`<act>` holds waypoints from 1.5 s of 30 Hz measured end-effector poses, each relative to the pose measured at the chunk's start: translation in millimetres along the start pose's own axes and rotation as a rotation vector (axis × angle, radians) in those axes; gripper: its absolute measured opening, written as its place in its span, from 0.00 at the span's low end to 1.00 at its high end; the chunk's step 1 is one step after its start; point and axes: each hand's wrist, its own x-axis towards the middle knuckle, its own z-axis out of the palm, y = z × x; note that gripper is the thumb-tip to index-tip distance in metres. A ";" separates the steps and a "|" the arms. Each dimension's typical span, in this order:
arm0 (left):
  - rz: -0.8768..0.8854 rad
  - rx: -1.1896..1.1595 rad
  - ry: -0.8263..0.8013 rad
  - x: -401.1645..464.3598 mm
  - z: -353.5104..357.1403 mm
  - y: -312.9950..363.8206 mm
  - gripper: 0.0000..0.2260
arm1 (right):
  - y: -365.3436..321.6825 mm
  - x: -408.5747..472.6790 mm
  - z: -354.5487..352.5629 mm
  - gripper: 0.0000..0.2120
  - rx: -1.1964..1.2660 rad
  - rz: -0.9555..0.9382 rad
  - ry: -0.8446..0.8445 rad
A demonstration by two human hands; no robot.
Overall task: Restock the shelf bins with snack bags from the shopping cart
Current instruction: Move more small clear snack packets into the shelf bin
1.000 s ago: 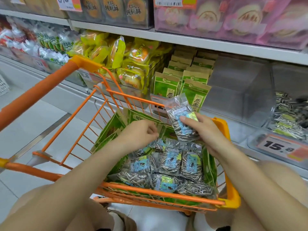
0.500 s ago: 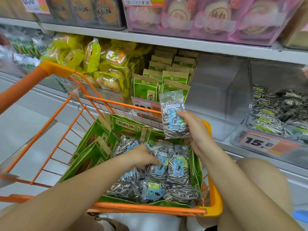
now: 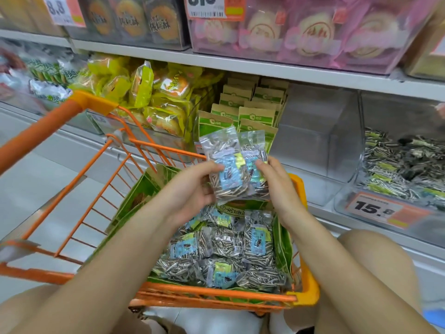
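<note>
Head view, person crouched before a store shelf. The left hand and the right hand are raised together above the orange wire shopping cart. Each grip is clamped on a clear plastic bag of striped sunflower seeds with a blue label: the left hand pinches the front seed bag, thumb on its face, and the right hand holds the rear seed bag, which overlaps just behind the first. Both bags stand roughly upright, in front of the kraft-and-green paper pouches lined up in a clear shelf bin.

Below the hands, the cart holds a heap of matching seed bags, bordered by flat green packets standing along the cart's sides. To the right of the paper pouches stands a clear plastic shelf bin; further right, a second clear bin contains loose seed packets and carries an orange price tag reading 15.8. Left of the pouches lie yellow-wrapped pastry packs. The upper shelf carries pink boxed cakes.
</note>
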 end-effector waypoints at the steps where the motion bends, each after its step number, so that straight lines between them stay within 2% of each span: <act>1: 0.006 -0.013 0.031 2.3 7.7 -3.5 0.17 | -0.3 -0.7 1.7 0.25 0.006 -0.001 0.006; 3: 0.013 -0.049 0.073 5.4 19.4 -8.3 0.16 | -0.8 -3.1 3.8 0.30 0.048 0.002 0.012; 5: 0.030 -0.088 0.055 7.2 29.3 -11.2 0.16 | -1.0 -5.3 5.0 0.40 0.098 -0.019 -0.018; 7: 0.086 -0.076 0.040 6.5 37.5 -11.3 0.14 | -1.2 -6.8 5.7 0.47 0.121 -0.021 -0.060; 10: 0.129 -0.045 0.000 2.5 43.7 -5.5 0.10 | -1.5 -4.2 3.3 0.49 0.173 -0.008 -0.110; 12: 0.103 -0.049 -0.049 -1.1 46.7 0.8 0.08 | -4.1 -4.4 -1.7 0.46 0.217 0.006 -0.110; 15: 0.091 -0.039 -0.125 -2.3 59.9 4.7 0.09 | -15.6 -11.3 -17.1 0.29 0.227 -0.033 -0.110; 18: 0.094 0.017 -0.195 1.7 90.7 1.5 0.13 | -26.6 -19.9 -49.2 0.22 0.169 -0.082 -0.044; 22: 0.092 0.079 -0.277 12.2 140.8 -6.7 0.17 | -35.9 -34.5 -105.6 0.07 0.047 -0.063 0.017; 24: 0.062 0.107 -0.332 17.4 166.8 -13.3 0.19 | -39.0 -44.0 -133.2 0.08 -0.015 -0.019 0.054; 28: 0.013 0.109 -0.406 21.1 223.6 -24.3 0.11 | -46.8 -61.9 -197.0 0.23 -0.158 0.078 0.132; 29: -0.002 0.092 -0.406 21.2 233.3 -27.7 0.11 | -47.8 -64.6 -215.8 0.23 -0.207 0.063 0.198; 31: -0.021 0.046 -0.410 23.0 242.7 -34.2 0.10 | -49.7 -68.2 -256.6 0.16 -0.323 -0.016 0.357; 33: -0.046 0.010 -0.385 28.2 250.4 -34.3 0.11 | -47.8 -66.0 -301.0 0.10 -0.594 -0.076 0.490; 35: -0.057 0.164 -0.314 39.2 262.7 -27.4 0.13 | -39.2 -52.1 -342.6 0.12 -0.873 -0.023 0.572; 38: -0.010 0.374 -0.257 66.5 264.0 -23.2 0.18 | -19.7 -14.8 -383.3 0.15 -1.184 0.147 0.533; 40: -0.002 0.491 -0.243 80.8 276.0 -12.6 0.17 | -8.0 8.3 -395.6 0.19 -1.260 0.223 0.484; 43: -0.012 0.837 -0.236 83.6 283.9 -7.3 0.18 | 10.7 32.0 -405.5 0.28 -1.288 0.208 0.398; 45: -0.050 1.001 -0.258 79.1 288.7 -1.9 0.18 | 22.4 41.5 -411.3 0.26 -1.356 0.198 0.390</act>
